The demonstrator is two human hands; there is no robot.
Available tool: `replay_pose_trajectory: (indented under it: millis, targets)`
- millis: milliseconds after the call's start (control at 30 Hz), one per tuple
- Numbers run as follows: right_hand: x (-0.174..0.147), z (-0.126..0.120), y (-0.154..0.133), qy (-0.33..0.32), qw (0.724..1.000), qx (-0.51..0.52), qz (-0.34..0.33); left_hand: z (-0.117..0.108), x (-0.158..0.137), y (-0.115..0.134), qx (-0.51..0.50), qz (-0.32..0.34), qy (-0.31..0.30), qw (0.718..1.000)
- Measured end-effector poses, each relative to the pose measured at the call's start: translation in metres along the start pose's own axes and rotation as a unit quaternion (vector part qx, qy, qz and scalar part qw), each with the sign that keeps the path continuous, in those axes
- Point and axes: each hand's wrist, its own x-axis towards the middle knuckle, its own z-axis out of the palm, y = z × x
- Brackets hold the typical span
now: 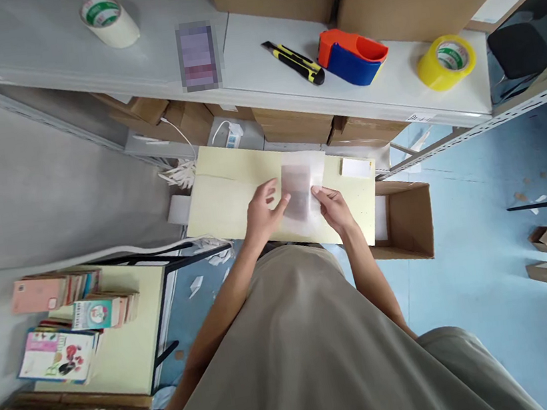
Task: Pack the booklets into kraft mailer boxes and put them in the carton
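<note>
A translucent plastic bag (pixel 316 164) is over the pale yellow table (pixel 223 188), with a flat, dark rectangular item (pixel 297 185) showing through it; I cannot tell what that item is. My right hand (pixel 334 209) pinches the bag's right edge between thumb and fingers. On the other side, my left hand (pixel 263 212) is open, its fingers spread and its thumb tip at the bag's left edge. Whether that thumb touches the bag is unclear. A small white card or box (pixel 356 167) lies near the table's right end.
On the grey shelf (pixel 154 66) ahead are a cream tape roll (pixel 111 23), a utility knife (pixel 295 62), a red-and-blue tape dispenser (pixel 353 56) and a yellow tape roll (pixel 446 62). An open carton (pixel 409 221) stands right of the table. Stacked books (pixel 58 354) lie on a left-hand table.
</note>
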Motion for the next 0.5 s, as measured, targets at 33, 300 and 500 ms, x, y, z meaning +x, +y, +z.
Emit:
replay_pose_trajectory:
  millis: [33, 300, 500]
  targets:
    - [-0.001, 0.007, 0.003, 0.002, 1.000, -0.010, -0.001, 0.006, -0.004, 0.000, 0.018, 0.004, -0.021, 1.000]
    - [-0.006, 0.049, 0.022, -0.005, 0.992, -0.096, -0.080, -0.002, -0.005, -0.034, -0.064, -0.098, -0.024, 0.993]
    - [0.007, 0.049, 0.022, 0.057, 0.985, -0.140, -0.081, -0.062, -0.006, -0.055, -0.239, -0.162, -0.030, 0.957]
